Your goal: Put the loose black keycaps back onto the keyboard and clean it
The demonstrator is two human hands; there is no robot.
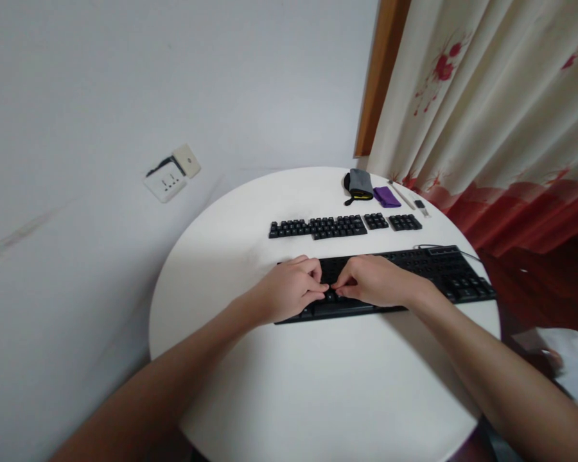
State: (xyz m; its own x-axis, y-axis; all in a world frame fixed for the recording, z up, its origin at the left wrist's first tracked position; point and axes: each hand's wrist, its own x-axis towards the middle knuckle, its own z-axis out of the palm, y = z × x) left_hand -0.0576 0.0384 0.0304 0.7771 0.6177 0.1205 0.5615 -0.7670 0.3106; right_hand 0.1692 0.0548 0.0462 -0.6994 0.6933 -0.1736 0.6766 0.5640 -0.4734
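Note:
A black keyboard [366, 310] lies on the round white table [318, 391], many of its key places bare along the upper rows. Over its left part, my left hand [296, 285] has its thumb and fingers bent into a pinch. From the other side my right hand [373, 279] pinches too, its fingertips almost meeting the left ones. A small black keycap [329, 289] shows between the two sets of fingertips, low against the keyboard. Beyond the keyboard, loose black keycaps [340, 226] stand grouped in rows.
At the back right lie a grey pouch [361, 184], a purple cloth [386, 197], a thin white tool [402, 194] and a small dark-and-clear puller-like piece [420, 207]. A cable [469, 255] leaves the keyboard's back edge. Wall at left, curtain [481, 128] at right.

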